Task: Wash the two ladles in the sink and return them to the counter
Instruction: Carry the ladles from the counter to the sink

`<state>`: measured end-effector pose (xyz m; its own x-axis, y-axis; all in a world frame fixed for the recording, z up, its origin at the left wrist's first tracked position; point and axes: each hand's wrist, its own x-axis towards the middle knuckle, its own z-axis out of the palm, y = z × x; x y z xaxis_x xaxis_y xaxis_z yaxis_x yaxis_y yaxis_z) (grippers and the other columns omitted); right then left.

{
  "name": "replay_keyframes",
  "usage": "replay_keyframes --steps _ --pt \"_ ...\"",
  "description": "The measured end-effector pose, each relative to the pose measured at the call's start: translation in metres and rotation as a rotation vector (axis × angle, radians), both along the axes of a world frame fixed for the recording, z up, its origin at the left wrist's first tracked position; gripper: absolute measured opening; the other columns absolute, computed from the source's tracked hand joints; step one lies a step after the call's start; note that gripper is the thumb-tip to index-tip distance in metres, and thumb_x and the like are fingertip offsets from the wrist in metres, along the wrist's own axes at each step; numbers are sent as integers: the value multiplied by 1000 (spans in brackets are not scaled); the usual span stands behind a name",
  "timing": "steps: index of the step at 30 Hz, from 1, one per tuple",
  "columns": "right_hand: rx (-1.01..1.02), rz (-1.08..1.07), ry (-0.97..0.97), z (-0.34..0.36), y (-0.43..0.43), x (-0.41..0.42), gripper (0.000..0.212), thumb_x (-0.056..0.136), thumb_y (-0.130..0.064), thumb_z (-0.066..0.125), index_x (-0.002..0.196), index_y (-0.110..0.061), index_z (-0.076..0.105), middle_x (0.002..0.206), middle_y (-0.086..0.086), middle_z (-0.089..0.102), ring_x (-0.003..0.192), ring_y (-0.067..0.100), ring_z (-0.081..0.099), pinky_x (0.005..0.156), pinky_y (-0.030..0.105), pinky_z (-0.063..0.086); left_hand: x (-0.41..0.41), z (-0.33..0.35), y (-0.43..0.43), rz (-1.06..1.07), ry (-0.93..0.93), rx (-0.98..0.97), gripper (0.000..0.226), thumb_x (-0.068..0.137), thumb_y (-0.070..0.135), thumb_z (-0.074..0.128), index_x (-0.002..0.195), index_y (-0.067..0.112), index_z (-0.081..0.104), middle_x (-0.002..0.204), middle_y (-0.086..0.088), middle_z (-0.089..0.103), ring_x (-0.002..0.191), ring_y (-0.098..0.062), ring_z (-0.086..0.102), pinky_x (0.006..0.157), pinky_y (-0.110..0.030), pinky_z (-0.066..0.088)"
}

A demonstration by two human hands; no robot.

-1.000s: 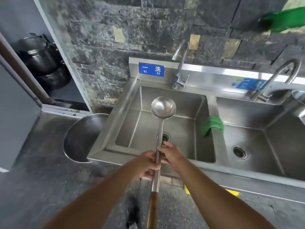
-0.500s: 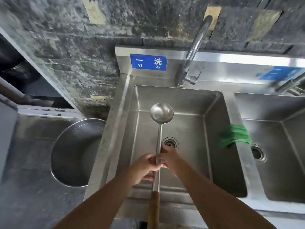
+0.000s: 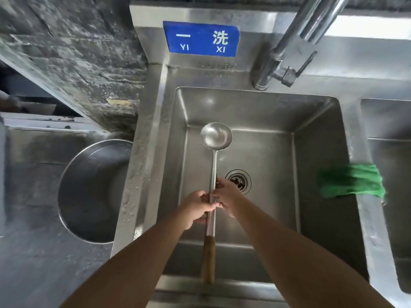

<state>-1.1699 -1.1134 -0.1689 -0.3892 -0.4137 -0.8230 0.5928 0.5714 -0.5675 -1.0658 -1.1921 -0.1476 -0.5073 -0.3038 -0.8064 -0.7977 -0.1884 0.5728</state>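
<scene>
Ladle [image 3: 213, 165] is held lengthwise over the sink [image 3: 144, 163]. Wooden grip end is nearest the body and crosses the front rim. Bowl end is far out, hollow side up, near the back wall. It rests on nothing I can see; the hands alone carry it.

Left hand [image 3: 195, 207] and right hand [image 3: 226, 198] are close together at mid-shaft, on bare metal just ahead of the wooden grip. Left wraps the shaft from its side. Right meets it from the other side, fingers curled onto the same stretch, the two hands nearly touching. Likely reason: a long tool, heavy at the far end, so a two-handed hold near the middle keeps it level and steers the bowl.

Drain [image 3: 238, 181] lies just right of the shaft, beyond the right hand.

Tap [image 3: 289, 47] stands at the back right, its spout rising out of frame. No water seen running. The ladle's bowl sits left of the tap base, so probably not under the outlet, though the outlet is out of view.

Cloth [image 3: 351, 181], green, is draped over the divider on the right. Handy for scrubbing, but well apart from the hands. Blue sign [image 3: 201, 38] on the splashback. Round metal pan [image 3: 93, 192] on the counter [image 3: 29, 196], against the sink's left side.

Only one ladle in view. Washing looks not yet begun. One hand would have to let go to work the tap lever.
</scene>
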Motion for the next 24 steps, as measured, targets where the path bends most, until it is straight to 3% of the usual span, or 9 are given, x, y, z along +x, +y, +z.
replay_keyframes --steps 4,9,12,14,19,24 --pt "34 -32 -40 -14 -10 -1 37 85 21 47 103 -7 63 71 13 64 52 16 65 42 20 48 -3 -24 -12 -3 -3 15 29 84 5 74 111 3 66 107 -15 73 94 -24 69 73 -25 52" --pt "51 -58 -40 -35 -27 0 46 83 19 50 120 -4 62 91 22 65 68 25 68 49 27 52 -5 -45 -24 -25 -27 1 28 81 9 76 107 10 67 99 -6 74 95 -21 70 92 -38 55" --pt "23 -75 -49 -39 -33 -1 49 82 23 44 121 -2 60 91 24 62 63 25 67 46 24 51 -6 -56 -30 -21 -30 -15 24 80 10 77 102 12 68 93 -4 73 91 -21 69 92 -41 55" --pt "4 -103 -65 -43 -37 -1 50 82 24 42 120 -4 59 91 25 63 62 27 68 47 25 53 -9 -61 -33 -31 -41 -33 23 83 10 76 104 11 66 91 -3 71 87 -19 67 84 -36 55" --pt "37 -102 -53 -55 -44 6 47 85 17 49 122 -10 61 89 18 66 75 31 68 68 41 57 -12 -70 -37 -105 -97 -122 17 87 15 72 102 12 65 92 -5 70 88 -20 68 80 -33 56" --pt "56 -101 -26 -68 -44 9 48 86 21 46 120 -11 59 83 16 64 67 26 66 48 25 51 -13 -79 -37 -152 -128 -149 22 89 16 70 109 16 61 101 -3 69 93 -19 66 76 -28 53"
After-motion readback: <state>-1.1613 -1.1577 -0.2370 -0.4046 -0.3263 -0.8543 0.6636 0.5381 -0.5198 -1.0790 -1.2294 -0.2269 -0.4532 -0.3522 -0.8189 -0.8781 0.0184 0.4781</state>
